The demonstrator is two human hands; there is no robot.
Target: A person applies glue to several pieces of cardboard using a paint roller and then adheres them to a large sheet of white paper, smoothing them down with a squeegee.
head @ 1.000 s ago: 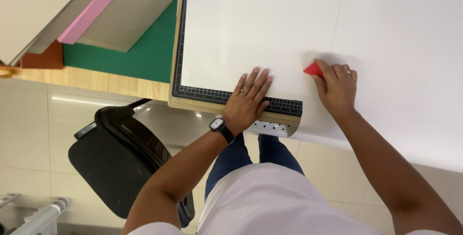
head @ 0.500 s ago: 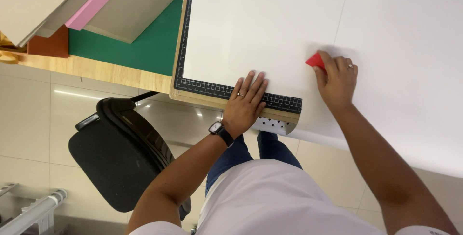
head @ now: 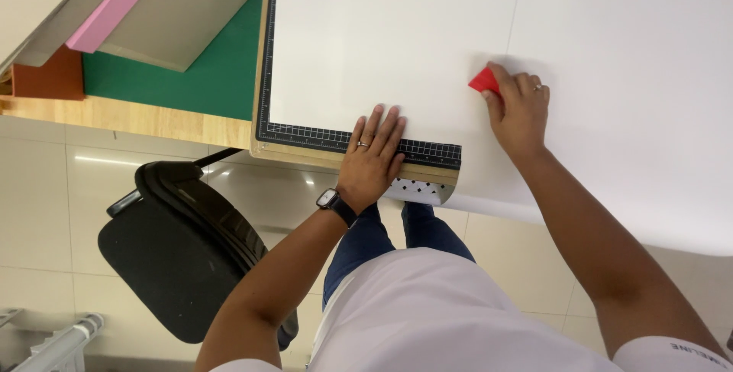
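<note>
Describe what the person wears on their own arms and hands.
Both forearms are bare. The left hand has a ring on one finger and a dark watch with a black strap at the wrist. The right hand also has a ring on one finger. White short sleeves cover the upper arms, and the right one has small dark lettering near its hem.

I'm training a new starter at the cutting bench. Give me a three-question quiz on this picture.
1. True or false: the left hand lies flat, palm down, on the white sheet.
2. Which hand grips the red tool?
3. The black chair stands: A) on the person's left, B) on their right, C) on the bench.

Key: 1 true; 2 the right hand; 3 A.
</note>
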